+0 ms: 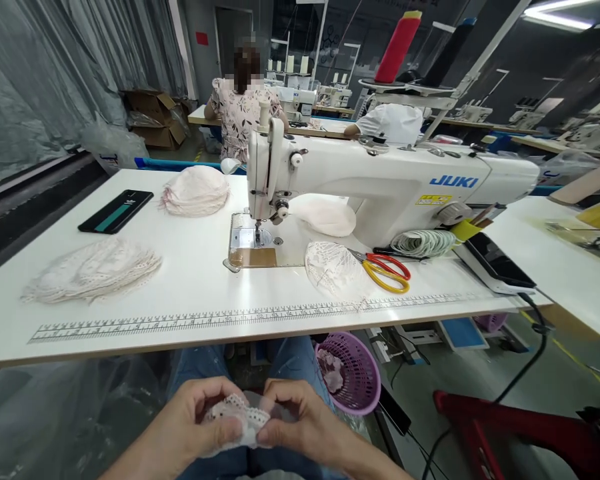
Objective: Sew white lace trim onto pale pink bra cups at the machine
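Note:
Over my lap, below the table's front edge, I hold a small white lace fabric piece with eyelet trim. My left hand pinches its left side, thumb on top. On the right side, my right hand grips it between thumb and fingers. Beyond the hands stands a white sewing machine, with nothing under its needle that I can make out. A lace piece lies right of the needle plate, partly under red and yellow-handled scissors. Stacks of lace pieces and pale fabric pieces lie to the left.
A black phone lies at the table's left. Along the front edge runs a printed ruler. A purple basket with fabric stands below, right of my legs. A coiled tape sits near the machine's base. Two people work beyond.

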Motion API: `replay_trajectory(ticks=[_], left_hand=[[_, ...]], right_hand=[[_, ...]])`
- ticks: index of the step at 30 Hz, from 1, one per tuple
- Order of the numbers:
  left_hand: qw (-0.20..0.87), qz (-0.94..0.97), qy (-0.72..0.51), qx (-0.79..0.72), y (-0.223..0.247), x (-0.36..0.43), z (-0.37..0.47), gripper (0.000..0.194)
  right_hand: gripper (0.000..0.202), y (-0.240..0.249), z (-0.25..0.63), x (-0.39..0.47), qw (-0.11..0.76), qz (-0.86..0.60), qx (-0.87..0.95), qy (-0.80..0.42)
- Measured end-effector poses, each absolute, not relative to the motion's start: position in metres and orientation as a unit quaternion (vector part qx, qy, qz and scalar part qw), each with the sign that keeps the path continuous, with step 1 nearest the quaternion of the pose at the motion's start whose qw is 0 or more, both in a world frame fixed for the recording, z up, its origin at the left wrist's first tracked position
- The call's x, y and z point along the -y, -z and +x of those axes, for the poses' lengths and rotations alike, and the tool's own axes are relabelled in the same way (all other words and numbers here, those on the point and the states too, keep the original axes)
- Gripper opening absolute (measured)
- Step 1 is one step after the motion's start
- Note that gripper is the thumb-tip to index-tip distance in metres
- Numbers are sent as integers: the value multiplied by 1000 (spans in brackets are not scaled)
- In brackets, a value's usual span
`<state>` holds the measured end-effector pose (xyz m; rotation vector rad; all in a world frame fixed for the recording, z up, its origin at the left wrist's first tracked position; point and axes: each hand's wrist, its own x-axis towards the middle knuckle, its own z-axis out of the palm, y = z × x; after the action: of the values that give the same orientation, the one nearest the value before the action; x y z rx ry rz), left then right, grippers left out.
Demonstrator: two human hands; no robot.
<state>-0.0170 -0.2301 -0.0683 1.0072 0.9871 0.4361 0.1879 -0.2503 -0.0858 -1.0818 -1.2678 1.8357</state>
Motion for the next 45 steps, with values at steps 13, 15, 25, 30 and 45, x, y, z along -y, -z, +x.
replay_trajectory(ticks=[13, 15, 25, 30, 45], left_hand=[[670, 527, -164, -497, 53, 229, -16, 26], [641, 552, -153, -510, 50, 229, -16, 23], [638, 566, -118, -509, 52, 227, -18, 26], [705, 523, -148, -456, 59, 226, -19, 25], [781, 403, -117, -462, 58, 230, -20, 44]], right_hand=[[21, 89, 196, 257, 314, -405, 516, -686], [19, 89, 196, 257, 313, -405, 522, -682], [20, 93, 197, 256, 315, -411, 527, -674], [27, 88, 198, 257, 312, -397, 523, -687], [34, 93, 205, 254, 315, -349, 507, -723]])
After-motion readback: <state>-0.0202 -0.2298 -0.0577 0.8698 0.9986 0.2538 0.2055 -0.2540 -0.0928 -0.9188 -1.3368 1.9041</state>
